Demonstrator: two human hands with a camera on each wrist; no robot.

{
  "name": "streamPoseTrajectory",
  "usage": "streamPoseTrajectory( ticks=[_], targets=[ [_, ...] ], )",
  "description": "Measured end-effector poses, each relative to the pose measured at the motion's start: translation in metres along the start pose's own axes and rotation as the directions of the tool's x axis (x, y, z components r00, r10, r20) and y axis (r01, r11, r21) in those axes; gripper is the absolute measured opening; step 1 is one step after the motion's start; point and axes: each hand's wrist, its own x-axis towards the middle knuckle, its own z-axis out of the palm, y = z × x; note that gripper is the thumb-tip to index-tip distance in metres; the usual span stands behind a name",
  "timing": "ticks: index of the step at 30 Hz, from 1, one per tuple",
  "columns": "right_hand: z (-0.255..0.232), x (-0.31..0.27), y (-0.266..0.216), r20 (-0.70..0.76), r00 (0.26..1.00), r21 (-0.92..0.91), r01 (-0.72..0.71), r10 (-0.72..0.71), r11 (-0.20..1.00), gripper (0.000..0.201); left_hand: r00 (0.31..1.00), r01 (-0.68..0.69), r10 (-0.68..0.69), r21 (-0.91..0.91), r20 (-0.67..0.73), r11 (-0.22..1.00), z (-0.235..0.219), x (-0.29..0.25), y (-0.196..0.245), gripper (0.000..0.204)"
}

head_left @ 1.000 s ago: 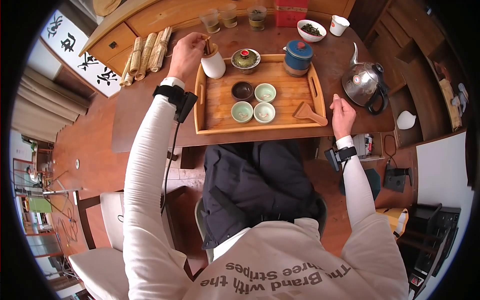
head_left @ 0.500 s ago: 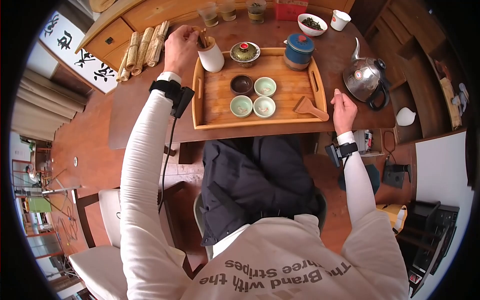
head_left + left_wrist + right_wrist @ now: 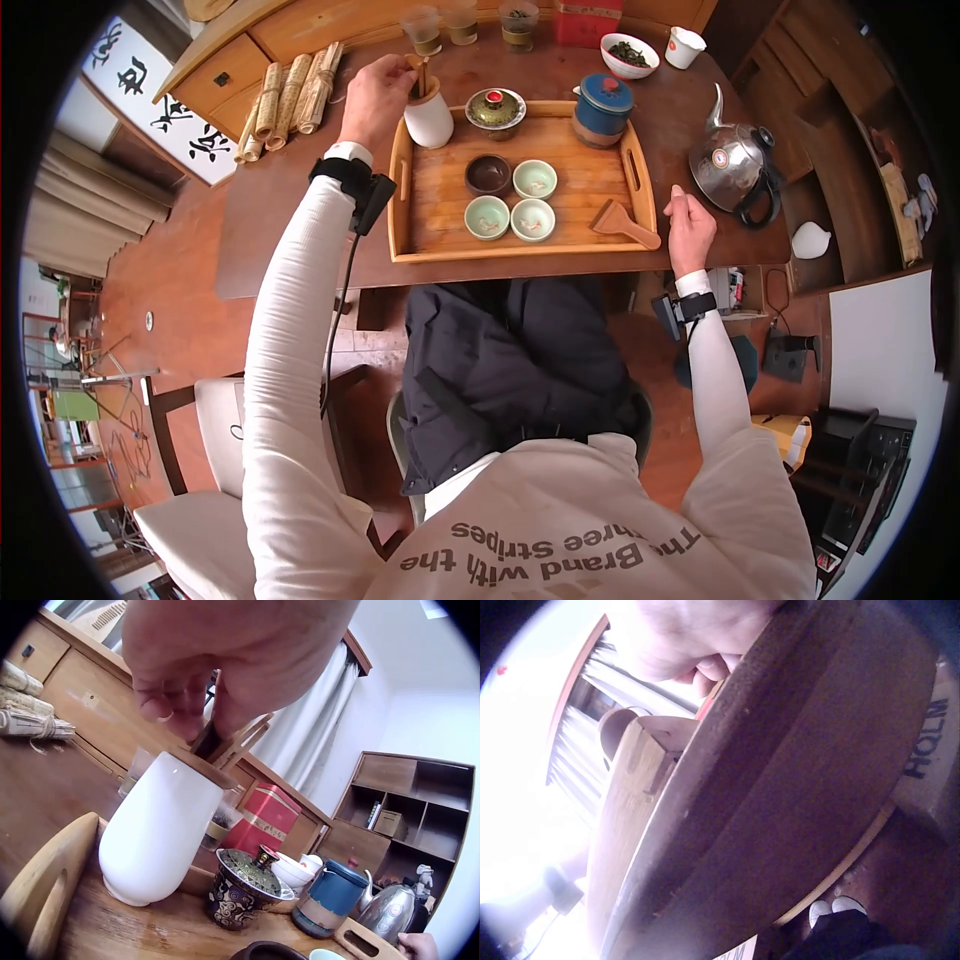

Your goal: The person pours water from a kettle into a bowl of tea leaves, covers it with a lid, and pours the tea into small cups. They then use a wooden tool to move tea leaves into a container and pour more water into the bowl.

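Observation:
At the back left of the wooden tray, my left hand is over a white holder with thin wooden tea tools in it. Thumb and fingers pinch the top of a dark wooden tea tool, whose lower end is hidden inside the holder. Beside the kettle, my right hand rests at the table edge, fingers loosely curled and holding nothing. On the tray are a dark cup, several pale green cups, a lidded bowl, a blue lidded pot and a wooden brush.
Rolled bamboo mats lie at the back left of the table. Along the back stand plastic cups, a red box, a bowl of leaves and a white cup. The tray's raised side handle stands close below my left hand.
My left hand stays at the white holder and shifts only slightly, still among the tea tools. The right hand remains at the table edge. The head view has tilted a little.

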Motion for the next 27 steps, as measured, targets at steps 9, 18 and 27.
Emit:
streamPoseTrajectory(
  ticks=[9, 18, 27],
  targets=[
    [-0.002, -0.001, 0.0, 0.01, 1.0, -0.007, -0.001, 0.001, 1.0, 0.041, 0.999, -0.007, 0.01, 0.076, -0.041, 0.997, -0.008, -0.002, 0.015, 0.024],
    [-0.001, -0.002, -0.005, -0.017, 0.998, 0.0, 0.053, -0.053, 0.999, 0.041, 0.992, -0.073, 0.076, -0.03, 0.1, 0.997, -0.015, -0.004, 0.028, 0.026],
    [-0.001, -0.004, -0.008, -0.019, 0.998, 0.03, 0.055, -0.054, 0.998, 0.04, 0.985, -0.163, 0.158, 0.076, 0.061, 0.984, -0.007, 0.006, 0.018, 0.025]
  ],
)
